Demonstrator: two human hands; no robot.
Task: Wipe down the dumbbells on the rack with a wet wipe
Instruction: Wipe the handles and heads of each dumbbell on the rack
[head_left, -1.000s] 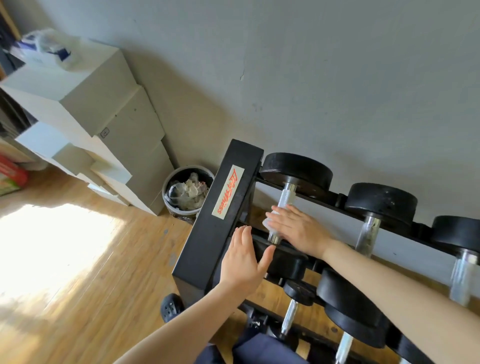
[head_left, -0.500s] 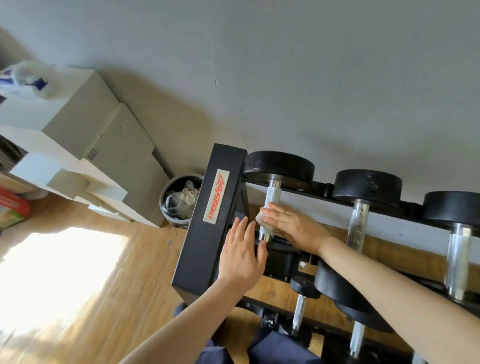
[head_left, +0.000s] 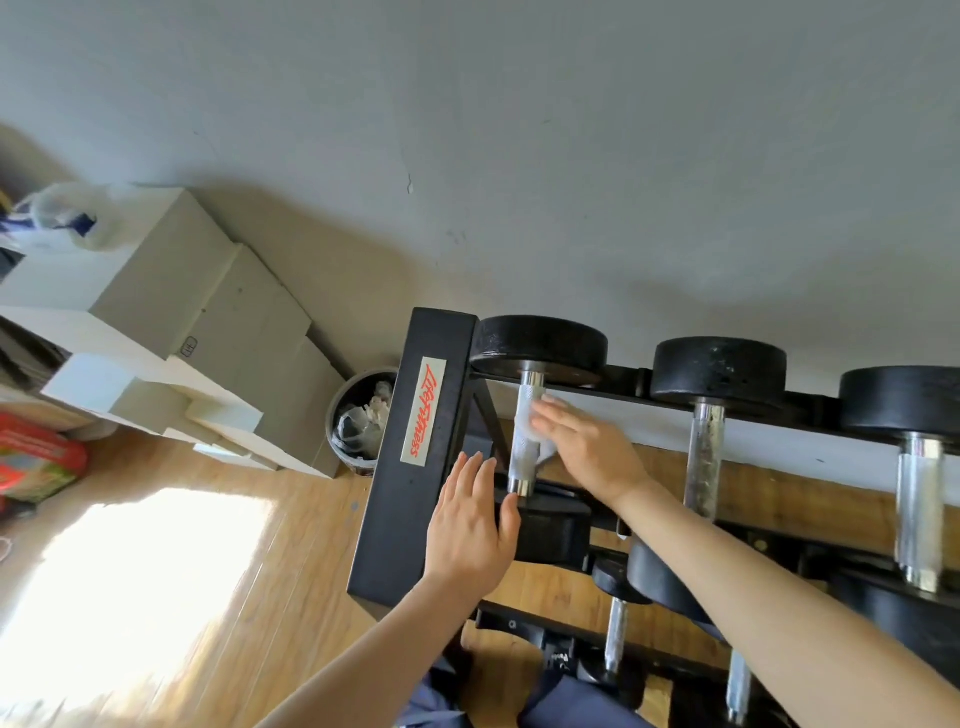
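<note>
Right hand (head_left: 587, 451) slid up dumbbell handle (head_left: 525, 441), fingers flat on half-hidden wipe (head_left: 527, 415), left hand (head_left: 470, 525) spread.

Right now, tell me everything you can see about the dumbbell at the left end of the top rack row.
The leftmost dumbbell lies across the top row of the black rack, beside its end panel. It has two black round heads, matte and a little scuffed, joined by a knurled, chrome-looking handle. The far head sits near the grey wall; the near head is partly hidden behind the left hand. The right hand presses a white wet wipe against the handle with straight fingers.
</note>
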